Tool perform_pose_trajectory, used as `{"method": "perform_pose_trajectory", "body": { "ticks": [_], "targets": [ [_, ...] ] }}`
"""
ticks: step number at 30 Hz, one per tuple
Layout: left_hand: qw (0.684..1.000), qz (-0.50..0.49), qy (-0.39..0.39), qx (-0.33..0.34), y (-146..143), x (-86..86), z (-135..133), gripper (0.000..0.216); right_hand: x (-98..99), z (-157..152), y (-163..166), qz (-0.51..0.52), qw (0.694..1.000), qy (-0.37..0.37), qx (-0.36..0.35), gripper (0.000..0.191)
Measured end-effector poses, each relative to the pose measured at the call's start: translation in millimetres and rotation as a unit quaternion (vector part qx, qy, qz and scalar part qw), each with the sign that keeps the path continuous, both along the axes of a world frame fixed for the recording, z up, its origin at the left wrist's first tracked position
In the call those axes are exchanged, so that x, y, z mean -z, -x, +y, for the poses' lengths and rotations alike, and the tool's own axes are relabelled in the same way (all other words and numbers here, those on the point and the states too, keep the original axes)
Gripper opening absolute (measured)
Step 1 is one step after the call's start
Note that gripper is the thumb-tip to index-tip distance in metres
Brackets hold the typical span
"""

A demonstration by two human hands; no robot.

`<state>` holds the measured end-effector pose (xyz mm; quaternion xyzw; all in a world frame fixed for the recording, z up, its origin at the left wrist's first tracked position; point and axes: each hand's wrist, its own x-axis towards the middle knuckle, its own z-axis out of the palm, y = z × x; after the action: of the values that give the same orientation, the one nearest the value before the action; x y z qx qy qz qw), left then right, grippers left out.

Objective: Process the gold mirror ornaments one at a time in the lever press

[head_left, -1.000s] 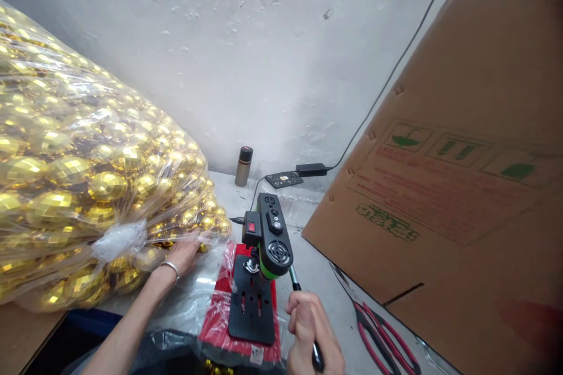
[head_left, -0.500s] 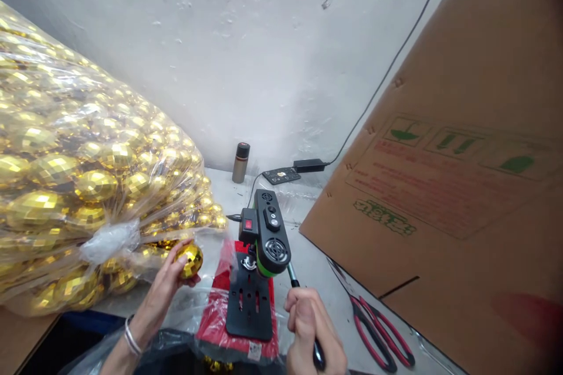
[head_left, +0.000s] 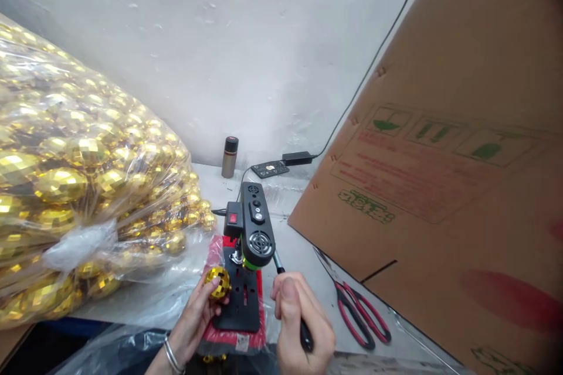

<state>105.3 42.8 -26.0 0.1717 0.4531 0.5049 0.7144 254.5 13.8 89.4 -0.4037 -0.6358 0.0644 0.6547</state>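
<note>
My left hand (head_left: 203,307) grips a gold mirrored ball (head_left: 217,282), its thumb across the front. The ball is at the left edge of the black slotted base plate (head_left: 237,307) of a small bench drill press (head_left: 258,225). Wrapped in a fist, my right hand (head_left: 303,322) holds the black-gripped lever (head_left: 307,337) on the press's right side. Under the base lies red plastic (head_left: 263,321). The tool's tip is hidden beneath the press head.
A big clear bag of gold balls (head_left: 88,158) fills the left. On the right stands a cardboard box (head_left: 396,187), with red-handled scissors (head_left: 360,313) beside it. A small bottle (head_left: 229,158), a dark flat card (head_left: 270,169) and a power adapter (head_left: 297,158) sit near the wall.
My left hand has brought the ball rightward and down, from beside the bag to the press base. My right hand stays on the lever. The whole view has shifted slightly.
</note>
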Motion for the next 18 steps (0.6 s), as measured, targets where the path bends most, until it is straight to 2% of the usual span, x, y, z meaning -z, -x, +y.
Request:
{"method": "perform_pose_trajectory", "body": {
  "ticks": [4,9,13,18],
  "targets": [
    [0.993,0.105,-0.045,0.024,-2.5,9.4,10.4,0.078,2.9,-2.9,1.7,0.0,1.0,0.0,-0.01,0.031],
    [0.964,0.239,-0.096,0.067,-5.9,27.9,15.5,0.101,0.7,-7.9,7.3,0.043,0.998,0.035,0.006,0.031],
    [0.924,0.331,-0.16,0.108,-5.8,34.8,12.3,0.091,0.1,-9.4,10.2,0.056,0.998,0.039,0.001,0.031],
    [0.843,0.459,-0.259,0.109,-6.7,35.5,10.3,0.06,-0.7,-9.7,10.4,0.058,0.997,0.042,0.001,0.03]
  ]
}}
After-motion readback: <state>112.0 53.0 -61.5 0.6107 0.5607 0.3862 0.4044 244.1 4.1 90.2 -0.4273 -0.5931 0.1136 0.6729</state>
